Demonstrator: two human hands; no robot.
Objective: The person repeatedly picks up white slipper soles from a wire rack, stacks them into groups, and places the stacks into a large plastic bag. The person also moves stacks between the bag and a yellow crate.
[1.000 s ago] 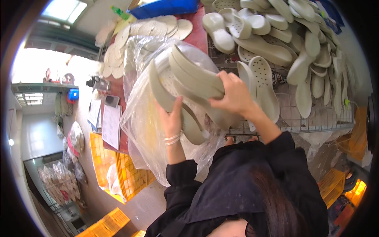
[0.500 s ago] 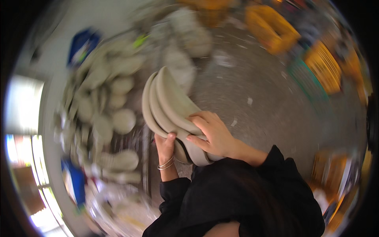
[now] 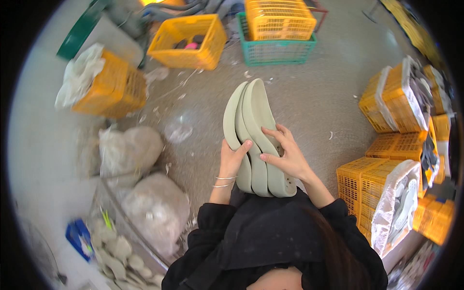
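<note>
A nested stack of pale grey-green foam shoe soles (image 3: 253, 140) is held between my hands in front of my body, toes pointing away from me. My left hand (image 3: 235, 157) clasps the left side of the stack, its thumb lying on the outermost sole. On the right, my right hand (image 3: 288, 153) grips the stack with thumb and fingers over the edge of the nearest sole, where small holes show at the heel. Many similar loose soles (image 3: 121, 256) lie heaped at the lower left, beside a blue bin (image 3: 79, 239).
Filled plastic sacks (image 3: 157, 208) stand on the left. A yellow crate (image 3: 191, 41) and a green crate (image 3: 275, 52) with a yellow one on top are ahead. Stacked yellow crates (image 3: 357, 186), one lined and full of soles, line the right. Scraps litter the grey floor (image 3: 203, 116).
My body has turned to the right, away from the heap of loose soles, which now sits at the lower left. The stack stays in both hands and is more upright.
</note>
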